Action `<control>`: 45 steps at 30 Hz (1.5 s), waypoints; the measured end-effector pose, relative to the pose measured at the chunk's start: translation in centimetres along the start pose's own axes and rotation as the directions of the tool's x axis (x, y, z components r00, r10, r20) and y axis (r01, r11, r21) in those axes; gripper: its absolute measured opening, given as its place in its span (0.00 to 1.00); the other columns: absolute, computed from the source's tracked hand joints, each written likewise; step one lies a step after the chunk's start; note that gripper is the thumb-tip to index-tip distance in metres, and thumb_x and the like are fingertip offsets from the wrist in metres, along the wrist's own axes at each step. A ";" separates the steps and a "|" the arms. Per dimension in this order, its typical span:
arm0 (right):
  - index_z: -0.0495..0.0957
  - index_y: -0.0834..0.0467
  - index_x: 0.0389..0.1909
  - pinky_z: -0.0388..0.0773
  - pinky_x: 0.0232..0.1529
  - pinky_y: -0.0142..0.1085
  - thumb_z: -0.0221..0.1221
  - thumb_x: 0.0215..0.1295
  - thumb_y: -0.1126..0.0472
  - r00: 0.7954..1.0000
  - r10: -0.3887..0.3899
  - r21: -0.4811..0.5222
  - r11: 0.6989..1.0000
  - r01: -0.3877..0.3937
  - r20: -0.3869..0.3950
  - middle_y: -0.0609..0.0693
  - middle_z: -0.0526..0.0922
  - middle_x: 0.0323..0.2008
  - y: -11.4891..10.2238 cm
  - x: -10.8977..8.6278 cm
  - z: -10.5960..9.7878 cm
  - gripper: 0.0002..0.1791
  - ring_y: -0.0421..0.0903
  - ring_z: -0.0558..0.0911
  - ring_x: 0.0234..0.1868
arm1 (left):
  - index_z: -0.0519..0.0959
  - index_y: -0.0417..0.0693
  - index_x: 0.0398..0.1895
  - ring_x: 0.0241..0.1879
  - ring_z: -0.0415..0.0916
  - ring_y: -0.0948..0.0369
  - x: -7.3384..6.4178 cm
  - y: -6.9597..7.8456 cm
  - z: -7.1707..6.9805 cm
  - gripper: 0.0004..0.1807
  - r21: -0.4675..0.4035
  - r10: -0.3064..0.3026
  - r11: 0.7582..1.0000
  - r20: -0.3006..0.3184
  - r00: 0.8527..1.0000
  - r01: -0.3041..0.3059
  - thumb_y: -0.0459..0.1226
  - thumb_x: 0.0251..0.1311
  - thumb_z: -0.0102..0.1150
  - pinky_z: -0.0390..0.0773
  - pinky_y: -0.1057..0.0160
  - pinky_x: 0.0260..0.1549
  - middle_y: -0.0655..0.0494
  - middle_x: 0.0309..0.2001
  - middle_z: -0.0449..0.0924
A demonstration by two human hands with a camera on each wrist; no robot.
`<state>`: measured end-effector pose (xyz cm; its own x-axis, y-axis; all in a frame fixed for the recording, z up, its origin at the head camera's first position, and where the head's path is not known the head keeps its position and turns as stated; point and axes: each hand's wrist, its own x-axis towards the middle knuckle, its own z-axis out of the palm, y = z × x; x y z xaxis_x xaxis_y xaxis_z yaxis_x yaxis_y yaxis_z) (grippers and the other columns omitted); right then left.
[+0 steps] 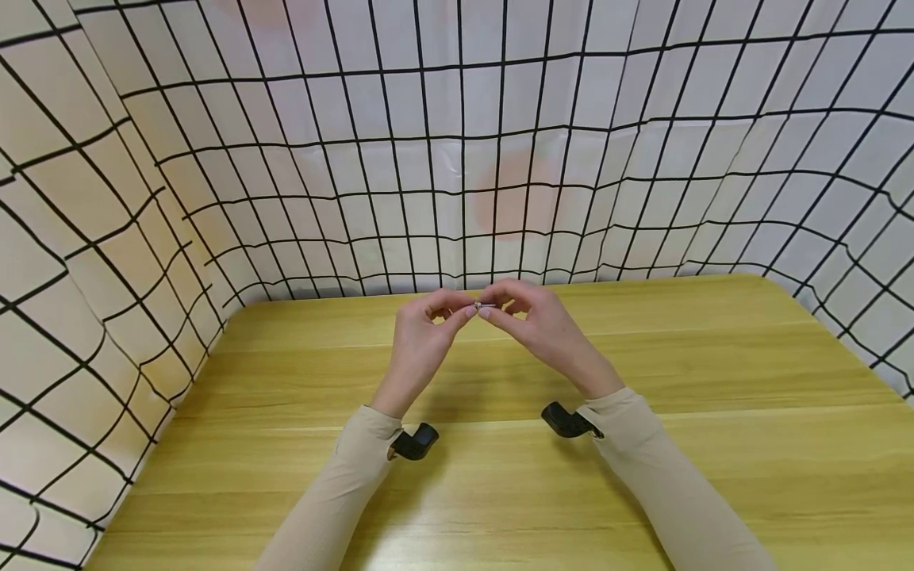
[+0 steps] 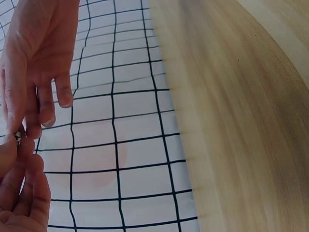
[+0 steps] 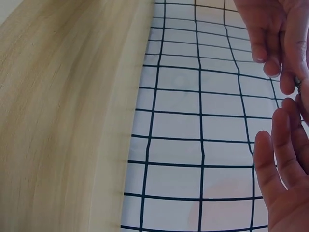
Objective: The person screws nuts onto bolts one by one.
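Above the far half of the table, my two hands meet at the fingertips. My left hand pinches one end of a small metal piece with a thin silver shaft between thumb and forefinger. From the other side, my right hand pinches the shaft with thumb and forefinger. Fingertips cover most of the piece, so I cannot tell whether it is one part or two joined. In the left wrist view only a dark, shiny bit of the metal piece shows between the fingers. The right wrist view has it near the right edge, mostly hidden.
A wooden table spreads beneath both hands. White sheeting with a black grid stands behind the table's far edge and along both sides. Black wrist mounts jut inward from both sleeves, above the tabletop.
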<state>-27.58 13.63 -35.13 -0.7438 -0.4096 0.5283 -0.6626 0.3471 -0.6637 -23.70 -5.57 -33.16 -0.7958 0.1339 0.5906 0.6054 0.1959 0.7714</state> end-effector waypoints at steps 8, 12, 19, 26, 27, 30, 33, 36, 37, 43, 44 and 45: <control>0.83 0.52 0.44 0.76 0.41 0.41 0.59 0.71 0.55 1.000 -0.006 -0.028 1.000 0.006 -0.010 0.41 0.82 0.43 0.0 0.1 0.2 0.07 0.41 0.77 0.41 | 0.84 0.33 0.36 0.32 0.73 0.53 -0.1 0.0 0.0 0.03 -0.001 0.016 1.000 -0.007 1.000 -0.016 0.26 0.62 0.63 0.72 0.63 0.34 0.44 0.35 0.84; 0.83 0.50 0.43 0.76 0.41 0.42 0.59 0.71 0.54 1.000 0.000 -0.035 0.999 -0.001 -0.017 0.41 0.81 0.43 0.1 0.1 0.3 0.07 0.41 0.76 0.41 | 0.84 0.33 0.36 0.31 0.73 0.53 -0.1 0.1 0.0 0.03 0.001 0.017 1.000 -0.010 1.000 -0.017 0.26 0.61 0.63 0.71 0.64 0.33 0.43 0.34 0.84; 0.81 0.51 0.47 0.76 0.43 0.41 0.61 0.70 0.51 0.999 0.047 -0.026 0.999 -0.048 -0.020 0.41 0.80 0.45 0.0 0.0 0.2 0.10 0.40 0.76 0.43 | 0.84 0.33 0.36 0.33 0.74 0.53 0.0 0.2 0.1 0.03 0.006 0.006 1.000 -0.023 1.000 -0.006 0.26 0.62 0.63 0.73 0.57 0.36 0.44 0.35 0.84; 0.80 0.54 0.48 0.77 0.45 0.41 0.65 0.66 0.60 0.999 0.028 0.042 0.999 -0.027 -0.023 0.45 0.81 0.45 -0.2 0.1 0.3 0.11 0.43 0.77 0.44 | 0.84 0.33 0.36 0.34 0.74 0.54 0.1 0.2 0.0 0.04 -0.002 -0.008 1.000 -0.019 1.000 0.008 0.27 0.62 0.63 0.73 0.57 0.36 0.44 0.35 0.84; 0.80 0.55 0.47 0.77 0.45 0.42 0.65 0.66 0.62 0.999 0.021 0.041 0.999 -0.020 -0.024 0.46 0.81 0.45 -0.3 0.1 0.3 0.11 0.43 0.77 0.44 | 0.84 0.33 0.36 0.34 0.74 0.54 0.1 0.1 0.0 0.04 -0.003 -0.011 1.000 -0.020 1.000 0.011 0.27 0.62 0.63 0.73 0.57 0.37 0.44 0.35 0.84; 0.80 0.58 0.46 0.77 0.45 0.42 0.64 0.65 0.67 1.000 0.008 0.023 1.000 -0.007 -0.029 0.50 0.82 0.44 -0.7 0.1 0.4 0.09 0.45 0.77 0.43 | 0.85 0.33 0.36 0.34 0.74 0.54 0.1 0.1 -0.1 0.04 -0.011 -0.017 1.000 -0.019 1.000 0.016 0.27 0.62 0.63 0.73 0.57 0.36 0.44 0.35 0.85; 0.80 0.61 0.43 0.77 0.44 0.43 0.63 0.65 0.70 0.999 0.003 0.003 1.000 -0.003 -0.034 0.52 0.82 0.42 -1.8 0.1 0.3 0.08 0.46 0.78 0.42 | 0.85 0.33 0.36 0.32 0.73 0.55 0.0 0.0 0.0 0.03 -0.023 -0.014 1.000 -0.015 1.000 0.014 0.27 0.61 0.64 0.72 0.57 0.35 0.44 0.35 0.84; 0.80 0.61 0.43 0.76 0.44 0.41 0.62 0.66 0.69 0.999 -0.004 -0.002 1.000 0.004 -0.036 0.51 0.83 0.41 -2.0 0.1 0.3 0.06 0.46 0.78 0.42 | 0.84 0.33 0.36 0.32 0.73 0.55 0.1 -0.1 0.0 0.03 -0.032 -0.010 0.999 -0.012 1.000 0.009 0.27 0.61 0.64 0.72 0.56 0.35 0.44 0.34 0.84; 0.80 0.60 0.43 0.76 0.44 0.41 0.62 0.66 0.68 0.999 -0.003 -0.002 1.000 0.003 -0.036 0.50 0.83 0.41 -1.9 0.0 0.3 0.06 0.45 0.78 0.42 | 0.84 0.33 0.36 0.32 0.73 0.55 0.1 -0.2 0.0 0.03 -0.032 -0.010 0.999 -0.011 1.000 0.009 0.26 0.61 0.64 0.72 0.56 0.35 0.44 0.34 0.84; 0.83 0.52 0.44 0.75 0.42 0.40 0.62 0.68 0.59 1.000 -0.012 -0.013 1.000 0.012 -0.028 0.43 0.82 0.42 -0.4 0.0 0.3 0.06 0.41 0.77 0.40 | 0.86 0.38 0.37 0.33 0.74 0.55 0.3 -3.2 0.4 0.04 -0.029 -0.008 1.000 -0.009 1.000 0.007 0.31 0.61 0.65 0.73 0.56 0.36 0.49 0.36 0.85; 0.83 0.52 0.44 0.75 0.41 0.40 0.62 0.69 0.58 0.999 -0.020 -0.020 1.000 0.019 -0.026 0.42 0.82 0.42 -0.3 0.0 0.2 0.06 0.41 0.77 0.40 | 0.86 0.40 0.37 0.34 0.74 0.56 0.4 -3.6 0.4 0.04 -0.030 -0.004 1.000 -0.008 1.000 0.004 0.32 0.61 0.66 0.73 0.57 0.36 0.51 0.36 0.85; 0.83 0.51 0.44 0.75 0.40 0.40 0.61 0.69 0.57 0.999 -0.029 -0.032 0.999 0.028 -0.024 0.41 0.82 0.41 -0.2 0.0 0.2 0.06 0.41 0.77 0.39 | 0.86 0.42 0.37 0.34 0.74 0.57 0.3 -3.7 0.4 0.04 -0.032 0.001 0.999 -0.008 1.000 -0.002 0.33 0.62 0.66 0.73 0.55 0.36 0.52 0.36 0.85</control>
<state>-27.41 13.42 -35.07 -0.7265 -0.3991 0.5594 -0.6854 0.3620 -0.6318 -26.19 -5.88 -35.87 -0.7949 0.1268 0.5934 0.6068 0.1644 0.7777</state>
